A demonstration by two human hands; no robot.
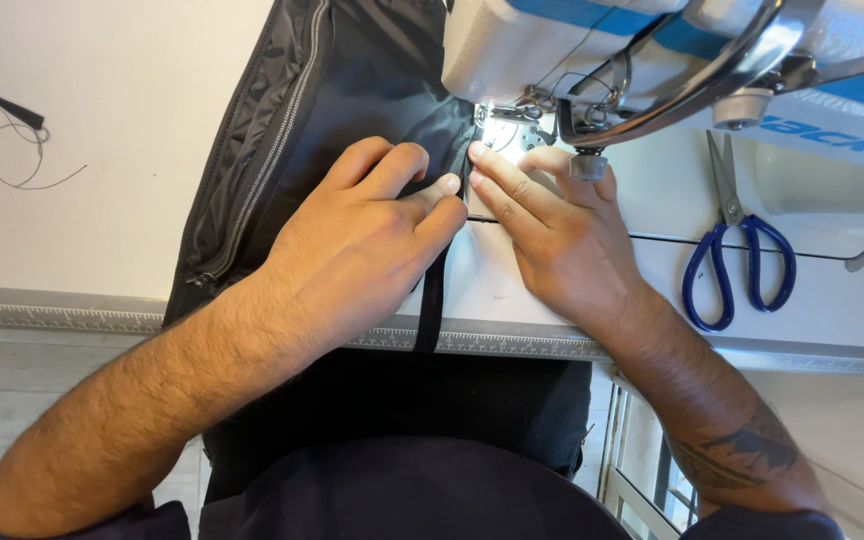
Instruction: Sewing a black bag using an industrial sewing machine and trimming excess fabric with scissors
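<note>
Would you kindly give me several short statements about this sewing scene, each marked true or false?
1. Both hands rest on black fabric beside the sewing machine. True.
2. The right hand holds the scissors. False: they lie untouched on the table.
3. The scissors have red handles. False: blue.
4. The left hand lies flat, fingers pressing the fabric. True.
5. A loose thread lies on the table's far left. True.

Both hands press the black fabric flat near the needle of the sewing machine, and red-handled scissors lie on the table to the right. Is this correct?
Not quite: the scissors have blue handles, not red, as the head view shows. The rest holds: the left hand and right hand press the black fabric near the sewing machine needle.
</note>
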